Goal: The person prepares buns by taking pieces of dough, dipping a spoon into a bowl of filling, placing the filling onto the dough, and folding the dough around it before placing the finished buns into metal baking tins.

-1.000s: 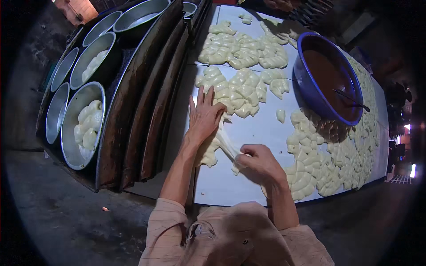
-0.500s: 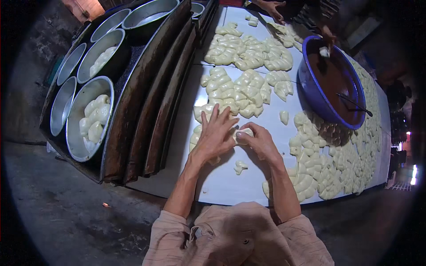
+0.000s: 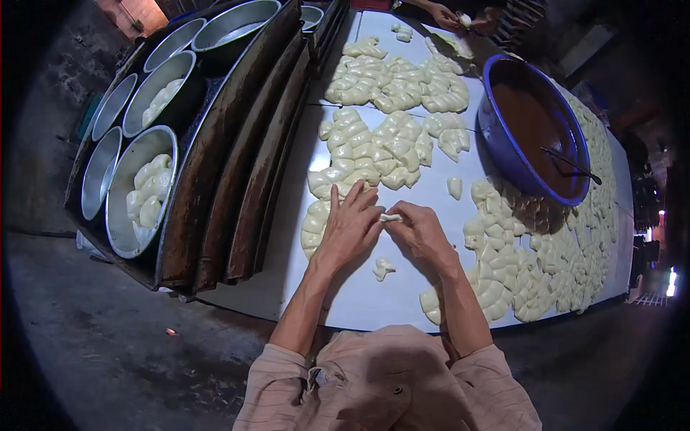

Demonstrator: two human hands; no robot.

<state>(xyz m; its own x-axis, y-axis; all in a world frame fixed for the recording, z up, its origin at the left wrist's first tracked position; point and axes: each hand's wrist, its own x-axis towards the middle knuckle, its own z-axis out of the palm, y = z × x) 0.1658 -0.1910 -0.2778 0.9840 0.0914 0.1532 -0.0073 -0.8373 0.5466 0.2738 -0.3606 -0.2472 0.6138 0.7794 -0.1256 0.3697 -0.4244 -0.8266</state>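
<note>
Both of my hands are low over the white tabletop [image 3: 345, 302]. My left hand [image 3: 348, 228] has its fingers stretched forward, resting at the edge of a pale, glossy dough cluster [image 3: 313, 224]. Its thumb side meets a small folded piece of dough [image 3: 390, 218]. My right hand [image 3: 422, 233] pinches that piece between thumb and fingers. A ragged scrap of dough [image 3: 383, 269] lies on the table between my forearms. Farther off, more joined dough pieces [image 3: 359, 144] spread out, and a single dough piece [image 3: 454, 188] lies apart to the right.
At right stands a blue-purple basin [image 3: 494, 154] of brown liquid with a dark-handled utensil [image 3: 575, 167]. Many dough pieces [image 3: 568, 258] cover the table's right side. On the left, metal pans [image 3: 115, 215], some with dough, sit beside dark wooden boards [image 3: 194, 215]. Another person's hands [image 3: 445, 16] hold something pale at the far edge.
My right hand has closed in on the small dough piece, which now looks thinner and folded. The other person's hand has left the basin and moved to the far edge.
</note>
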